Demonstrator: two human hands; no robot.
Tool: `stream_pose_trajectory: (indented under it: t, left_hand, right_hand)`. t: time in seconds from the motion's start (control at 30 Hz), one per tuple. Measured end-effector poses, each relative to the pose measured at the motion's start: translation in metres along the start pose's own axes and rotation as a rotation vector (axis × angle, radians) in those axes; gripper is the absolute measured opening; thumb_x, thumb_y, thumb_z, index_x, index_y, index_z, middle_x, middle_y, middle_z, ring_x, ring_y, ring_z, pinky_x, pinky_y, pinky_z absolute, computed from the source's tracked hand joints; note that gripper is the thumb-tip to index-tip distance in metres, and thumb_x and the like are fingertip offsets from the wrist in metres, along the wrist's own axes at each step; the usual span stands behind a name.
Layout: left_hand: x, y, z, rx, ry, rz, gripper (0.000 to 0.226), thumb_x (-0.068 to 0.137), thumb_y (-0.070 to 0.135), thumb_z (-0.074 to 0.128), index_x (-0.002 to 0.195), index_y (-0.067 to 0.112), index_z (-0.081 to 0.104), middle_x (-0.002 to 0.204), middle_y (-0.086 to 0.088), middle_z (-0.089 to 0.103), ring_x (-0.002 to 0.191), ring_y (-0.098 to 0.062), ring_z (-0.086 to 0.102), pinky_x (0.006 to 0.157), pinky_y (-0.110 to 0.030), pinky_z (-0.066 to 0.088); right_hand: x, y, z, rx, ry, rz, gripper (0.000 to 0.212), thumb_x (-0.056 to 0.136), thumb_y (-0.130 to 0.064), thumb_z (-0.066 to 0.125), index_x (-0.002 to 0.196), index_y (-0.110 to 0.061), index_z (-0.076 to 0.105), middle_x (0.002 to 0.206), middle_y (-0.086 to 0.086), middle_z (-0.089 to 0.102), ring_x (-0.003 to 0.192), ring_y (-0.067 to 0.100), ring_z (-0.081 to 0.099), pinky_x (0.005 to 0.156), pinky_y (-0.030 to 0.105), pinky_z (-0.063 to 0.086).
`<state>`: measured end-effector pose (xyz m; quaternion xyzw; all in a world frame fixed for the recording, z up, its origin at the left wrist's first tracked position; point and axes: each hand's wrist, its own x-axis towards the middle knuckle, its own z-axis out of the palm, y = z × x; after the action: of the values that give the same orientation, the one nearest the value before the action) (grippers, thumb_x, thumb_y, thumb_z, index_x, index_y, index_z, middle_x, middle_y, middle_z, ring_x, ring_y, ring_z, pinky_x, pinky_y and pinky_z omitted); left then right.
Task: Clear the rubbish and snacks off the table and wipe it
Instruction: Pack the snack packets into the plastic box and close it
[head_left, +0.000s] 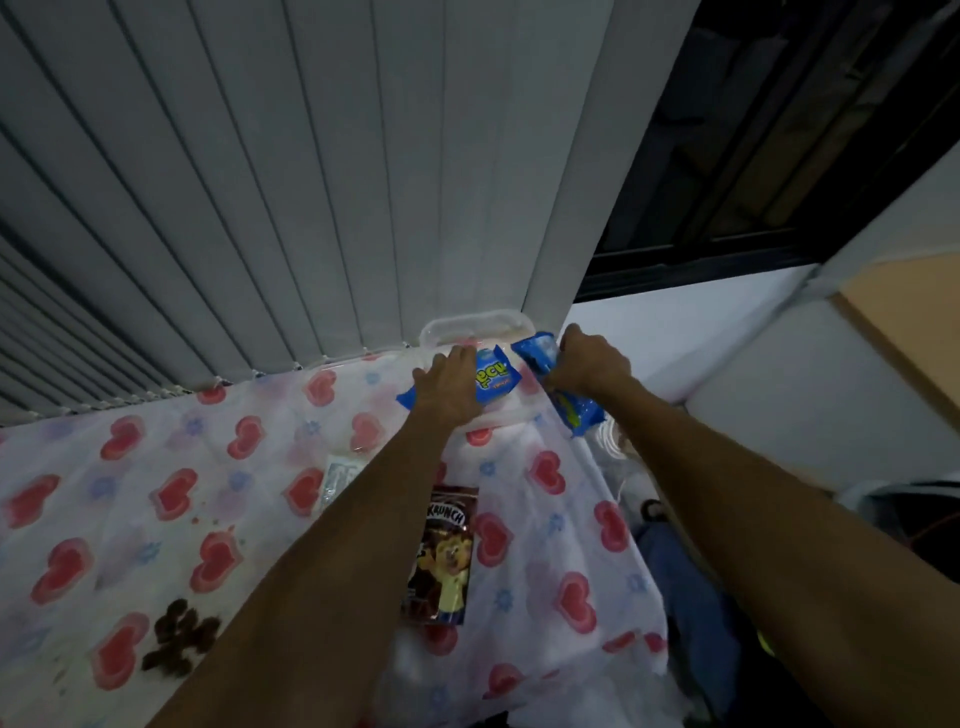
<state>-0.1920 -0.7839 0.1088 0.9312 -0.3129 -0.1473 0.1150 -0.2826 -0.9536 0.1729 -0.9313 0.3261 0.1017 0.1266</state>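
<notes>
At the table's far right corner stands a clear plastic container (475, 325). My left hand (447, 387) lies over a blue snack packet (496, 382) on the container, fingers wrapped on it. My right hand (589, 366) grips a second blue snack packet (574, 413) that hangs over the table's right edge. A brown Krunch packet (447, 556) lies on the heart-print tablecloth (171, 499) between my forearms. Dark brown crumbs (179, 639) sit at the near left, and a small clear wrapper (340, 480) lies beside my left forearm.
White vertical blinds (311, 182) hang right behind the table. A dark window (779, 130) and a white wall ledge (675, 332) are to the right. Small reddish stains (200, 517) mark the cloth. Dim clutter lies on the floor past the table's right edge.
</notes>
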Motion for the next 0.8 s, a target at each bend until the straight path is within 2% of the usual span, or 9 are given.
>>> stream_pose_trajectory:
  t: [0.13, 0.2, 0.33, 0.43, 0.6, 0.7, 0.8]
  left_hand:
    - [0.037, 0.007, 0.033, 0.024, 0.023, 0.042, 0.071, 0.086, 0.043, 0.073, 0.145, 0.022, 0.04, 0.141, -0.002, 0.051, 0.129, -0.029, 0.049, 0.106, -0.051, 0.036]
    - [0.05, 0.009, 0.047, 0.011, 0.012, 0.05, 0.068, 0.088, 0.042, 0.071, 0.146, 0.023, 0.042, 0.142, -0.003, 0.052, 0.13, -0.029, 0.049, 0.108, -0.052, 0.036]
    - [0.06, 0.005, 0.068, 0.023, -0.043, 0.017, 0.067, 0.091, 0.037, 0.07, 0.148, 0.021, 0.041, 0.145, -0.004, 0.053, 0.133, -0.028, 0.05, 0.111, -0.054, 0.038]
    - [0.064, 0.002, 0.072, -0.023, -0.031, 0.019, 0.06, 0.092, 0.034, 0.069, 0.146, 0.021, 0.045, 0.144, -0.004, 0.056, 0.132, -0.027, 0.053, 0.108, -0.05, 0.042]
    - [0.066, -0.004, 0.068, -0.215, -0.089, 0.031, 0.054, 0.084, 0.031, 0.078, 0.131, 0.015, 0.06, 0.125, -0.009, 0.069, 0.11, -0.028, 0.067, 0.097, -0.047, 0.055]
    - [0.058, -0.018, 0.053, -0.272, -0.122, 0.011, 0.049, 0.086, 0.026, 0.075, 0.132, 0.016, 0.063, 0.126, -0.007, 0.069, 0.107, -0.025, 0.068, 0.095, -0.04, 0.056]
    - [0.043, -0.041, 0.039, -0.269, -0.014, -0.009, 0.034, 0.089, 0.023, 0.071, 0.122, 0.014, 0.069, 0.12, -0.009, 0.069, 0.106, -0.027, 0.066, 0.091, -0.039, 0.055]
  right_hand:
    - [0.05, 0.0, -0.01, -0.065, 0.094, -0.081, 0.056, 0.078, -0.037, 0.076, 0.12, -0.016, 0.046, 0.106, 0.011, 0.065, 0.088, 0.029, 0.063, 0.07, 0.037, 0.048]
    - [0.075, -0.007, -0.004, -0.052, 0.107, -0.17, 0.048, 0.08, -0.035, 0.075, 0.116, -0.017, 0.049, 0.105, 0.01, 0.066, 0.09, 0.03, 0.064, 0.069, 0.036, 0.047]
    - [0.113, -0.031, 0.032, -0.054, 0.097, -0.331, 0.045, 0.081, -0.033, 0.075, 0.117, -0.018, 0.052, 0.105, 0.008, 0.067, 0.094, 0.029, 0.065, 0.07, 0.036, 0.051]
    - [0.127, -0.047, 0.065, -0.089, 0.068, -0.438, 0.047, 0.08, -0.03, 0.077, 0.117, -0.018, 0.052, 0.107, 0.009, 0.068, 0.098, 0.031, 0.065, 0.079, 0.043, 0.056]
    - [0.147, -0.058, 0.095, -0.161, -0.096, -0.404, 0.047, 0.083, -0.027, 0.071, 0.125, -0.021, 0.051, 0.113, 0.012, 0.065, 0.108, 0.035, 0.061, 0.089, 0.046, 0.053]
    - [0.153, -0.059, 0.104, -0.11, -0.209, -0.413, 0.043, 0.083, -0.033, 0.07, 0.122, -0.02, 0.055, 0.114, 0.013, 0.066, 0.105, 0.035, 0.063, 0.09, 0.045, 0.053]
    - [0.145, -0.063, 0.105, -0.069, -0.304, -0.424, 0.041, 0.088, -0.028, 0.07, 0.121, -0.008, 0.058, 0.113, 0.016, 0.068, 0.103, 0.032, 0.065, 0.089, 0.042, 0.054]
